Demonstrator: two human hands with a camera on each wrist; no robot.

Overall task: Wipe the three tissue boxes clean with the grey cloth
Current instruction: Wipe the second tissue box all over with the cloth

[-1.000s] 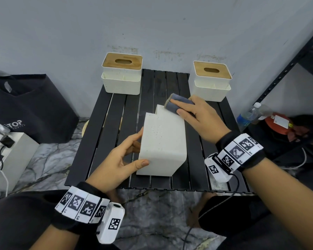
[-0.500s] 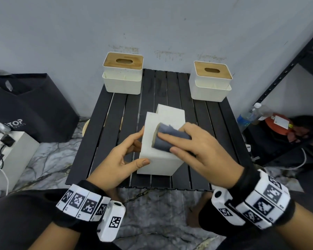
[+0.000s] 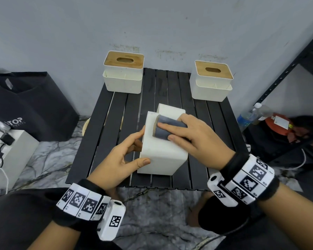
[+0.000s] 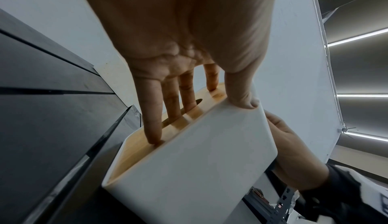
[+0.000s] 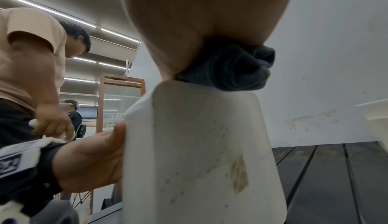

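Observation:
A white tissue box point(image 3: 161, 156) lies on its side in the middle of the black slatted table point(image 3: 105, 141), with its wooden lid point(image 4: 134, 154) facing left. My left hand point(image 3: 134, 147) grips it, thumb on the upper face and fingers against the lid. My right hand point(image 3: 181, 134) holds the rolled grey cloth point(image 3: 167, 129) and presses it on the upper face near the far left edge. In the right wrist view the cloth point(image 5: 231, 68) sits on the box's top edge, and the box's near face point(image 5: 199, 153) shows specks and a brown stain. Two more tissue boxes point(image 3: 124, 73) point(image 3: 212, 81) stand upright at the back corners.
A black bag point(image 3: 31, 105) and white equipment point(image 3: 11, 156) with cables sit on the floor to the left. On the right are a black metal rack point(image 3: 285, 69), a water bottle point(image 3: 248, 116) and a red object point(image 3: 278, 123). A wall stands right behind the table.
My right hand has drawn the cloth from the box's far end towards me along the upper face, then a little back. My left hand has kept its grip.

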